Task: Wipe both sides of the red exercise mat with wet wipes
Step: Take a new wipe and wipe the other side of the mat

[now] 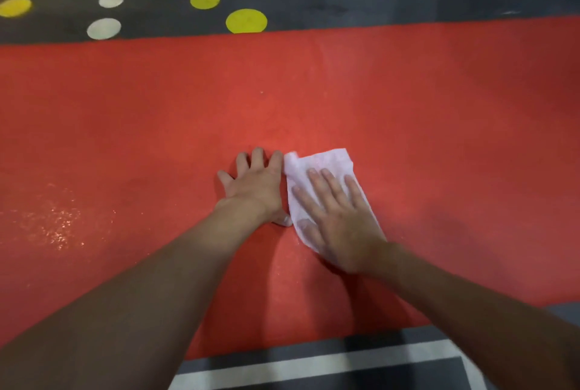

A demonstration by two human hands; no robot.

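My right grip (339, 220) lies open and flat on the thin white wet wipe (323, 161), pressing it down so it rubs the big red exercise mat (439, 100), and my left grip (254, 188) rests open and flat just beside it, I think to stop the mat sliding. The mat lies spread on a dark grey floor (361, 0) with yellow and white dots (246, 21), with a shiny wet patch (56, 226) at my left.
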